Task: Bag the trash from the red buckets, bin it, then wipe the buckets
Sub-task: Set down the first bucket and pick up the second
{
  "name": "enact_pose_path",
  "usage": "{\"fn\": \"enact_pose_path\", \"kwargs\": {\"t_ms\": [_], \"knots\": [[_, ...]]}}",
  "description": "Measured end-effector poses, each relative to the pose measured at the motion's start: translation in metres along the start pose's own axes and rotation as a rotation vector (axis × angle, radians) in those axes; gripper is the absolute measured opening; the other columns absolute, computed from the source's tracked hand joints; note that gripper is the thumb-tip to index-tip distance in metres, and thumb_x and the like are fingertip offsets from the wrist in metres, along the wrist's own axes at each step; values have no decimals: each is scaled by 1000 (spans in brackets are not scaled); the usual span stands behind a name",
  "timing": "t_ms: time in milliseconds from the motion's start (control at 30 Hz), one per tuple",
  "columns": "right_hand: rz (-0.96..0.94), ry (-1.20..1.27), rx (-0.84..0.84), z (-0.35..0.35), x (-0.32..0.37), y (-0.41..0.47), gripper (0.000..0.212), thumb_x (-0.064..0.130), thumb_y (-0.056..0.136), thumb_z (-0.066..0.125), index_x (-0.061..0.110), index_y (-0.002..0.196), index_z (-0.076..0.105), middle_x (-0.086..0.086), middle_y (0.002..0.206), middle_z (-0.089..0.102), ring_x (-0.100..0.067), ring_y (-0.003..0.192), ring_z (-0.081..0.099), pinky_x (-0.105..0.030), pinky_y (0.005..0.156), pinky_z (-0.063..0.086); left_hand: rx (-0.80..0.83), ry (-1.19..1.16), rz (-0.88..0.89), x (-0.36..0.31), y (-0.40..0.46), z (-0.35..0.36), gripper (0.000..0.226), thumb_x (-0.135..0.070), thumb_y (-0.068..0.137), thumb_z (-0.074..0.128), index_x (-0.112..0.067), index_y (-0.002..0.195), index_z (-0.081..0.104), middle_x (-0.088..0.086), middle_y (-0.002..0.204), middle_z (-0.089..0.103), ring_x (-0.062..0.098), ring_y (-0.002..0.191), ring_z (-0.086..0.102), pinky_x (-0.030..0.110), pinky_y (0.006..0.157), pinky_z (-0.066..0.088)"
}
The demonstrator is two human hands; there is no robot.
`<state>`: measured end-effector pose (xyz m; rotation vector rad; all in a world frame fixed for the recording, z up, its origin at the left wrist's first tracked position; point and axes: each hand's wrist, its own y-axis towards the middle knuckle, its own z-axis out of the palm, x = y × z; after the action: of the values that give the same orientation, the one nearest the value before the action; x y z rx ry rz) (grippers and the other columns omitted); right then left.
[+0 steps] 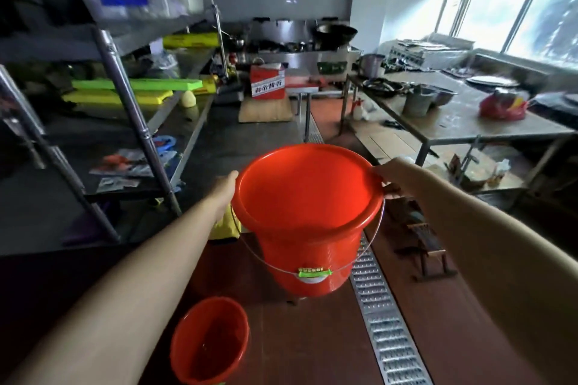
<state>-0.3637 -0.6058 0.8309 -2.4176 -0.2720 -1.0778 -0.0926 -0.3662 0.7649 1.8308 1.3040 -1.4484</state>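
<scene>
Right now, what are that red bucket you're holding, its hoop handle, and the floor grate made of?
Red bucket: looks like glossy moulded plastic, with a smooth sheen and a rolled rim. Hoop handle: thin silvery wire, probably steel, with a green grip that seems to be plastic. Floor grate: bright perforated metal, likely stainless steel. Left hand and right hand hold the bucket's rim.

I see the raised bucket [308,219] between my left hand [225,189] and right hand [391,176], above the floor. A second bucket [210,341] stands on the floor below-left; the drain grate [383,319] runs right of both.
</scene>
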Motion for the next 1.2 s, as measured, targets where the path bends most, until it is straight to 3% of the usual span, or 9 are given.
{"fn": "enact_pose_path", "kwargs": {"t_ms": [233,400,567,667,767,833,933,1067,1200], "knots": [[-56,16,54,10,44,78,22,22,98,57,10,79,56,-7,72,54,-19,60,55,-30,60,52,7,-32,-80,-24,49,6,42,-52,97,40,-22,81,65,3,87,66,21,85,62,41,87,50],[-69,15,92,32,63,170,20,21,96,59,6,82,62,-10,72,57,-19,55,56,-32,57,55,-28,-26,-136,-26,117,31,40,-53,94,44,-20,86,66,7,94,68,27,93,64,44,90,52],[-84,-11,140,64,85,257,23,16,95,60,4,75,61,-10,64,55,-19,50,54,-42,66,60,-101,-41,-209,-28,182,58,39,-50,93,46,-20,80,66,4,84,68,21,79,63,31,62,47],[-80,-77,158,87,94,297,17,10,90,60,3,75,62,-10,63,55,-20,49,54,-46,73,62,-132,-36,-231,-27,216,67,41,-49,93,48,-15,83,69,2,81,70,17,74,64,27,56,42],[-102,-175,126,110,100,329,20,18,91,61,2,82,68,-11,68,63,-19,46,60,-32,51,58,-125,-64,-232,-22,244,74,41,-46,94,49,-13,97,72,7,93,73,19,82,67,27,62,47],[-137,-263,103,124,105,347,27,23,93,58,0,90,72,-14,79,70,-24,63,69,-28,52,56,-109,-71,-228,-20,261,77,41,-45,95,47,-14,110,70,7,103,71,21,93,66,32,74,51],[-166,-345,74,144,110,369,32,21,96,53,-2,108,71,-20,107,71,-35,102,68,-37,83,55,-94,-62,-201,-16,279,79,38,-41,95,48,-15,114,68,6,105,71,19,95,65,30,73,49],[-164,-485,77,157,119,382,33,17,95,49,2,117,68,-18,117,69,-35,111,64,-35,85,52,-101,-79,-176,-12,297,76,36,-39,93,50,-13,103,72,6,95,74,21,92,68,29,69,50],[-212,-572,-1,157,127,367,39,32,91,46,22,124,63,-12,128,60,-38,122,52,-47,102,45,-49,89,-125,-10,301,69,40,-37,96,43,-8,100,71,13,102,70,27,96,64,37,87,50]]}}
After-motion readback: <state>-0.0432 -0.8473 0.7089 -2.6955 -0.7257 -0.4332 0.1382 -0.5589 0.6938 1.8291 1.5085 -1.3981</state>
